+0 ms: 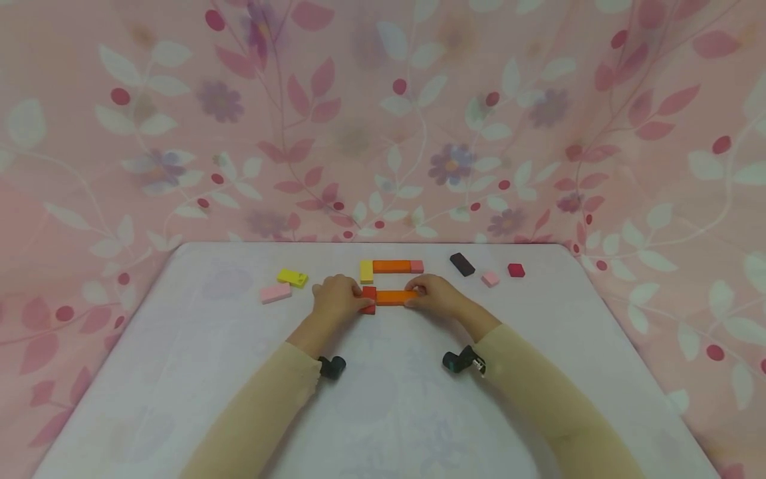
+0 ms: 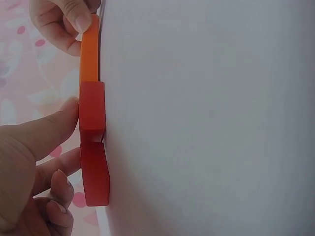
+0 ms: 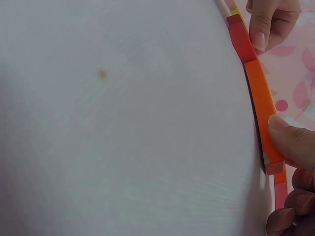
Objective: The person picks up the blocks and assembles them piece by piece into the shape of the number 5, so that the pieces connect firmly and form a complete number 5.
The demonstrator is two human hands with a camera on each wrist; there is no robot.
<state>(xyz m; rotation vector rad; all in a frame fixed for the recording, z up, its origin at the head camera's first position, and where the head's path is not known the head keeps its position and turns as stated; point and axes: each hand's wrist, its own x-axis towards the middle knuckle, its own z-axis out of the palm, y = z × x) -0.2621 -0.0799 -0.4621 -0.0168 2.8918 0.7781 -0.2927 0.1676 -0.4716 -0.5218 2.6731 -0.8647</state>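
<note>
Worktop: pale, carries the blocks. Left hand: thumb and fingers pinching the red piece. Right hand: thumb and fingers pinching the orange block at its right end. Orange block: on the worktop, between the hands; long, flat bar, plain orange, straight-edged, lying crosswise with its left end at the red piece. Red piece: shorter, set crosswise to the orange block.

Obscured: in the head view, right fingers cover part of the orange block's right end; left thumb crosses the red piece. Left wrist view shows two red sections meeting at an angle; one piece or two, cannot tell. Right hand cut off by the frame edge in right wrist view.
</note>
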